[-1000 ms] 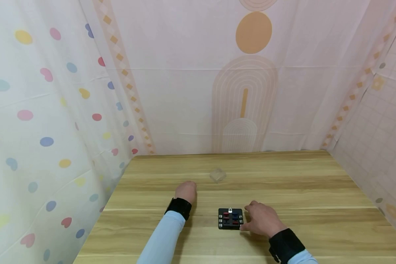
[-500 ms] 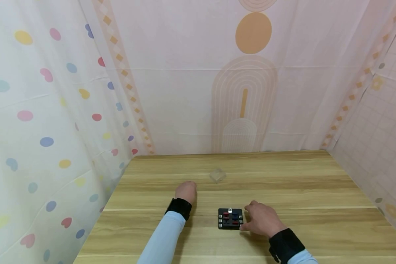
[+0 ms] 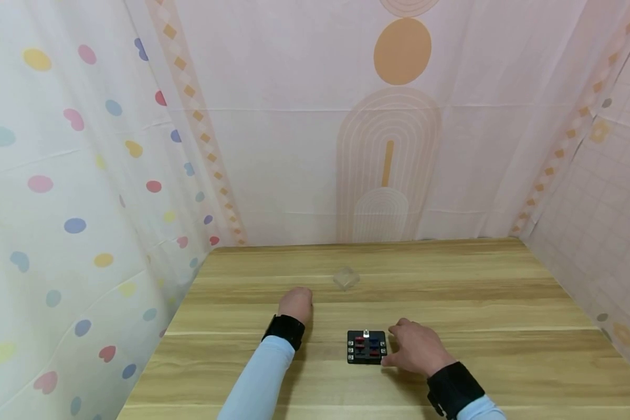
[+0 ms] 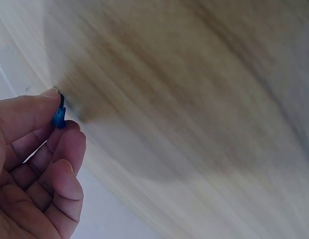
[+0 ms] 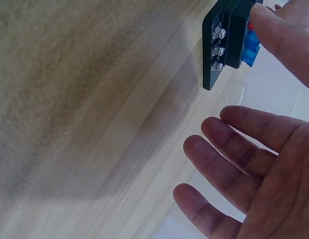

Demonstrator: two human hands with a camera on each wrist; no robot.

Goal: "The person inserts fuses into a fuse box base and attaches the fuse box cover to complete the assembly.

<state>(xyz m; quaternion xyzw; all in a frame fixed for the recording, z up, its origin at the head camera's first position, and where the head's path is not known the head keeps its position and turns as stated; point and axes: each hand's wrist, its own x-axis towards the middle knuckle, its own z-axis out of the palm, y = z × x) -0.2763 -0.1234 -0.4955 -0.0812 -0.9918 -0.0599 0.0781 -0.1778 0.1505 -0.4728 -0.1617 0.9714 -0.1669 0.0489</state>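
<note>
My left hand (image 3: 296,304) is over the table, left of the fuse box. In the left wrist view, thumb and fingers pinch a small blue blade fuse (image 4: 59,117) with a dark end; the head view hides it behind the hand. The black fuse box (image 3: 366,359) lies flat, with red and blue fuses seated in it and screw terminals down both sides. Beside its right edge is my right hand (image 3: 417,350), fingers spread and gently bent. Its thumb (image 5: 279,35) comes right at the box's edge in the right wrist view, while the other fingers hold nothing.
A clear plastic cover (image 3: 346,279) lies farther back on the wood-grain table (image 3: 462,280). Patterned curtains (image 3: 283,175) hang behind the table and along both sides.
</note>
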